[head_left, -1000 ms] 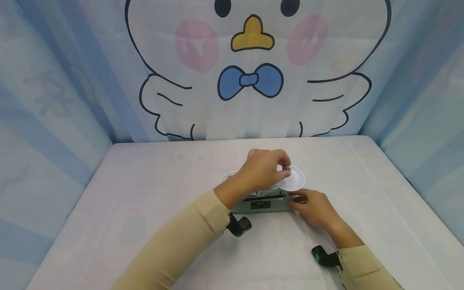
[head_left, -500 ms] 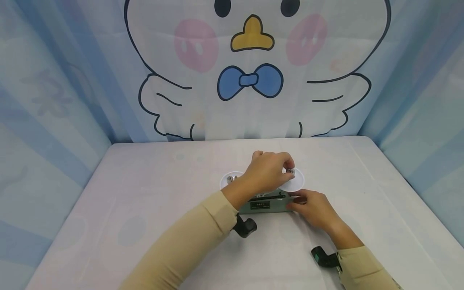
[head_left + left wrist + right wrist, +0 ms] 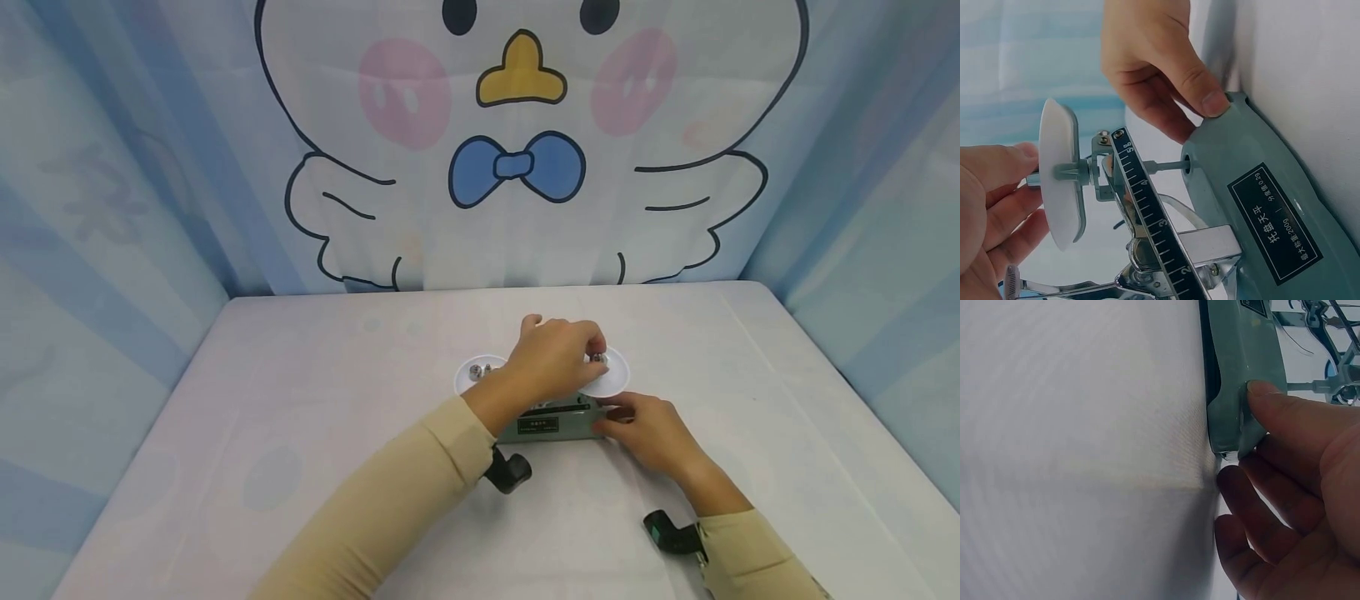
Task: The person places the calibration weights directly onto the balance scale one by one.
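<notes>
A green pan balance [image 3: 570, 425] stands on the table, its nameplate facing me and its graduated beam [image 3: 1155, 215] plain in the left wrist view. My left hand [image 3: 553, 358] reaches across it and pinches a small metal weight [image 3: 1033, 179] at the upper face of the white right pan [image 3: 617, 379]. Whether the weight bears fully on the pan I cannot tell. On the left pan [image 3: 465, 386] lie small shiny metal pieces [image 3: 476, 372], partly hidden by my left wrist. My right hand [image 3: 654, 429] grips the right end of the base, thumb [image 3: 1266, 390] on its edge.
A white cloth covers the table [image 3: 337, 467]. Behind it hangs a curtain [image 3: 517, 242] with a cartoon print, and blue curtains close off both sides. Black wrist cameras [image 3: 508, 472] jut from both sleeves.
My left hand has moved slightly right and lower with the weight, down to the right pan. Pieces on the left pan have come into sight. My right hand keeps its place.
</notes>
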The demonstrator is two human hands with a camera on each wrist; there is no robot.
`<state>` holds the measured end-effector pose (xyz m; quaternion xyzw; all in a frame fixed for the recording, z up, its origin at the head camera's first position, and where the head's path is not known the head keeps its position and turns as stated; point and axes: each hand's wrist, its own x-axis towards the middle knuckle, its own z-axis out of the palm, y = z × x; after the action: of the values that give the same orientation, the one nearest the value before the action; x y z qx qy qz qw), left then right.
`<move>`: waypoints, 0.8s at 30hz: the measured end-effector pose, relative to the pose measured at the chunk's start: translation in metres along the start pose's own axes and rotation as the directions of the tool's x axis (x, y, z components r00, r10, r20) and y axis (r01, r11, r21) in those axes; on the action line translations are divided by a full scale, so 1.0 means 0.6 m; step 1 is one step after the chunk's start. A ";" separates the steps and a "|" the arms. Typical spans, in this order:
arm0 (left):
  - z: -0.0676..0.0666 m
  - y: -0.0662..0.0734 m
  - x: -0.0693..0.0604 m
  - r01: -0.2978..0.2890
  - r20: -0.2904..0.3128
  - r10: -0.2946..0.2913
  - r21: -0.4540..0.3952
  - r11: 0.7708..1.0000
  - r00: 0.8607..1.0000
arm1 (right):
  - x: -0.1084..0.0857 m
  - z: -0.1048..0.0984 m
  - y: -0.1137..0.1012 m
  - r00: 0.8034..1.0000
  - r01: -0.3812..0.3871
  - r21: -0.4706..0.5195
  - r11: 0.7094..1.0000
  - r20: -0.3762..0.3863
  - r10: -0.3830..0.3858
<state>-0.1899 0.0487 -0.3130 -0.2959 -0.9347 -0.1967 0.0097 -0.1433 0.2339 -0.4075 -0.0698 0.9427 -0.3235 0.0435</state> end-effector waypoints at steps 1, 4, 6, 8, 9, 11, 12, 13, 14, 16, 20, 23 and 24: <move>0.001 0.000 0.000 0.001 0.001 -0.001 0.005 1.000 1.000 | 0.000 0.000 0.000 1.000 0.000 0.001 1.000 0.000 0.000; 0.002 0.001 0.001 0.006 0.005 -0.006 0.019 1.000 1.000 | 0.000 0.000 0.000 1.000 0.003 0.005 1.000 -0.002 -0.003; 0.003 0.001 0.002 0.010 0.009 -0.010 0.029 1.000 1.000 | 0.000 0.000 0.001 1.000 0.007 0.006 1.000 -0.003 -0.007; 0.002 0.002 0.002 0.014 0.013 -0.015 0.032 0.999 1.000 | 0.000 0.000 0.001 1.000 0.009 0.008 1.000 -0.005 -0.009; 0.002 0.002 0.002 0.017 0.016 -0.018 0.033 0.999 1.000 | 0.000 0.000 0.002 1.000 0.010 0.008 1.000 -0.006 -0.010; 0.001 0.003 0.002 0.021 0.018 -0.021 0.037 0.999 1.000 | 0.001 0.000 0.003 1.000 0.011 0.010 1.000 -0.008 -0.011; 0.001 0.003 0.002 0.021 0.019 -0.022 0.038 0.999 1.000 | 0.001 0.000 0.003 1.000 0.011 0.010 1.000 -0.009 -0.011; 0.001 0.003 0.001 0.022 0.019 -0.022 0.040 0.999 1.000 | 0.001 0.000 0.003 1.000 0.011 0.010 1.000 -0.010 -0.011; 0.001 0.003 0.001 0.022 0.018 -0.023 0.040 0.999 1.000 | 0.001 0.000 0.003 1.000 0.011 0.009 1.000 -0.010 -0.011; 0.002 0.004 0.001 0.023 0.014 -0.024 0.041 0.999 1.000 | 0.001 0.000 0.003 1.000 0.011 0.006 1.000 -0.009 -0.011; 0.002 0.004 0.001 0.026 0.006 -0.026 0.037 0.999 1.000 | 0.001 0.001 0.003 1.000 0.008 0.005 1.000 -0.007 -0.008; 0.000 0.004 0.000 0.031 0.006 -0.031 0.034 0.999 0.999 | 0.001 0.001 0.002 1.000 0.006 0.006 1.000 -0.008 -0.006; -0.001 0.004 0.000 0.034 0.008 -0.034 0.033 0.999 0.999 | 0.001 0.001 0.002 1.000 0.006 0.007 1.000 -0.009 -0.006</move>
<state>-0.1885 0.0504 -0.3114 -0.2807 -0.9427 -0.1802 0.0070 -0.1438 0.2345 -0.4089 -0.0712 0.9415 -0.3271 0.0386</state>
